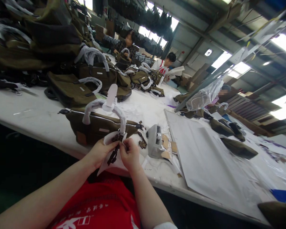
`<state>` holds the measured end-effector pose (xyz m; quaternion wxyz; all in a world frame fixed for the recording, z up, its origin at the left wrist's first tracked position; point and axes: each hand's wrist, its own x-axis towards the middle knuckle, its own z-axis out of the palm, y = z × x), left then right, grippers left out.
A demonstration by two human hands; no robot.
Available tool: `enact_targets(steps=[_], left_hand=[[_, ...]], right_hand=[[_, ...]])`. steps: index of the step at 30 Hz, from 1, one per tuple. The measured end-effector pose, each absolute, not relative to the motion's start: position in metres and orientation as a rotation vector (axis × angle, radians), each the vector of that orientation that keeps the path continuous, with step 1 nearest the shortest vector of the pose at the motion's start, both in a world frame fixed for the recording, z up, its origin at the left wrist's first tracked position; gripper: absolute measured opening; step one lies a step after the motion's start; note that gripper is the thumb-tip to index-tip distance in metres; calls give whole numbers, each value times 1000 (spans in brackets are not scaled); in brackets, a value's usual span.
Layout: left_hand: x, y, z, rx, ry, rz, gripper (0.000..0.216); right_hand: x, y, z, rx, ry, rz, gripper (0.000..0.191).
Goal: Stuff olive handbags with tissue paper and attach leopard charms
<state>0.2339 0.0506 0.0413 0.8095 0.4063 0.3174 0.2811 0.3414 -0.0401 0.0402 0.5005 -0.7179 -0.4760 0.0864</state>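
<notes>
An olive-brown handbag (pixel 97 125) lies on the white table (pixel 38 117) in front of me, its handle (pixel 102 106) wrapped in white foam. My left hand (pixel 101 152) and my right hand (pixel 130 154) meet at the bag's near end. Both pinch a dark braided charm (pixel 115 149) that hangs from the bag's ring, with a sheet of white wrapping paper (pixel 109 160) around it. The fingers of both hands are closed.
A grey tape dispenser (pixel 154 140) and brown card tags (pixel 166 146) sit right of my hands. A large white sheet (pixel 205 159) covers the table to the right. Several more olive bags (pixel 71 89) are piled left and behind. Other people (pixel 128 44) work at the far end.
</notes>
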Motion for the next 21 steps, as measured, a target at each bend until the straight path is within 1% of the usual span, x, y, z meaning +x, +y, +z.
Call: enact_targets(steps=[4, 10, 14, 17, 19, 21], left_hand=[[235, 54, 39, 1033, 695, 670, 51], [238, 54, 24, 1213, 752, 740, 46], [234, 55, 24, 1335, 715, 736, 40], [233, 58, 31, 1287, 672, 685, 41], [234, 60, 35, 1220, 673, 659, 44], [235, 61, 36, 1130, 689, 633, 47]], right_hand=[[341, -37, 39, -1747, -1216, 251, 10], [346, -32, 41, -1745, -1283, 288, 11], [351, -32, 37, -1687, -1265, 458, 16], [353, -31, 25, -1647, -1143, 535, 21], [352, -29, 16, -1622, -1022, 475, 20], [352, -27, 10, -1592, -863, 317, 21]])
